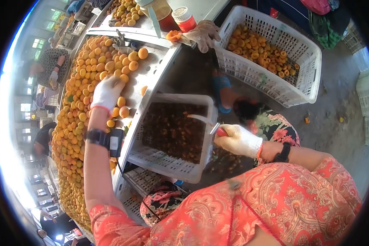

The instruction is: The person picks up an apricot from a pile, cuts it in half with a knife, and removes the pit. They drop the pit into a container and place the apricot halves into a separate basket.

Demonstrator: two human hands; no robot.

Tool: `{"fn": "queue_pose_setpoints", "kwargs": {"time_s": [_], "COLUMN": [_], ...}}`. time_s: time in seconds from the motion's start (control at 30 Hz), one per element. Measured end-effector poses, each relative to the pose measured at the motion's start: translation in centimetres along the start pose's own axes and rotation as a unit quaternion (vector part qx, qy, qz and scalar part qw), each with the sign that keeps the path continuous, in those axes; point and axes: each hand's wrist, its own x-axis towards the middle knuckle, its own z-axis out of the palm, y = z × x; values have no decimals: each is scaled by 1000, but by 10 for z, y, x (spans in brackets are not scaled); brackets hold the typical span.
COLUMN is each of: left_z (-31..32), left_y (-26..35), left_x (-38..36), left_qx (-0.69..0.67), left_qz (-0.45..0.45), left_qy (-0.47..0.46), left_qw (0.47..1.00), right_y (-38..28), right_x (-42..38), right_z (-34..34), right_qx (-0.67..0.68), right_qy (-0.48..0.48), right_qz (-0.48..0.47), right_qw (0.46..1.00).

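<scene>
My left hand [107, 92], in a white glove, reaches onto the heap of apricots [76, 119] on the metal table. Its fingers curl down around an apricot at the heap's edge; the glove hides most of the grip. My right hand [238, 140], also gloved in white, is closed around the red handle of a curved knife [205, 120]. The knife's blade points left, above a white plastic crate [168, 167] filled with small dark brown pieces, perhaps pits. A few loose apricots [122, 107] lie beside my left hand.
A white crate [270, 84] of halved apricots stands at upper right. Another person's gloved hand [204, 35] rests near a red jar with a white lid [183, 19] on the table's far end. Other people work at left. Brown pieces lie on the floor.
</scene>
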Motion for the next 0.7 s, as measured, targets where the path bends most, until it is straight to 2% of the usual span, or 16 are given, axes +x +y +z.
{"fn": "queue_pose_setpoints", "kwargs": {"time_s": [0.07, 0.13, 0.2, 0.27, 0.3, 0.37, 0.43, 0.47, 0.5, 0.53, 0.6, 0.63, 0.67, 0.7], "left_z": [14, 39, 55, 58, 58, 48, 55, 54, 53, 56, 58, 55, 51, 47], "left_y": [25, 31, 38, 43, 41, 46, 32, 29, 27, 18, 4, -2, -6, -11], "left_x": [24, 59, 84, 99, 102, 98, 87, 75, 64, 52, 26, 12, 6, -2], "left_qx": [58, 11, 94, 194, 193, 162, 167, 168, 173, 158, 100, 117, 94, 124], "left_qz": [124, 152, 158, 144, 144, 79, 85, 90, 71, 95, 30, 86, 29, 25], "left_qy": [72, 75, 104, 87, 86, -10, 8, 24, 1, 11, -10, 22, -10, 18], "left_qw": [988, 985, 977, 967, 967, 984, 982, 981, 982, 983, 994, 989, 995, 992], "right_y": [-1, -7, -8, -8, -10, -4, -4, -9, -12, -13, -15, -16, -21, -30], "right_x": [2, 2, 3, 4, 5, 8, 9, 7, 4, 4, 1, 2, 0, -2], "right_z": [-2, -4, -5, -6, -8, -7, -7, -9, -10, -10, -10, -6, -6, -6], "right_qx": [-14, 11, 32, 67, 49, 35, 24, 40, 55, 57, 43, 67, 65, 97], "right_qy": [4, 0, 0, -16, -24, -17, -13, -14, -15, -18, -20, -13, -17, -3], "right_qz": [3, 69, 77, 94, 99, 83, 60, 80, 102, 100, 98, 90, 85, 105], "right_qw": [1000, 998, 997, 993, 994, 996, 998, 996, 993, 993, 994, 994, 994, 990]}}
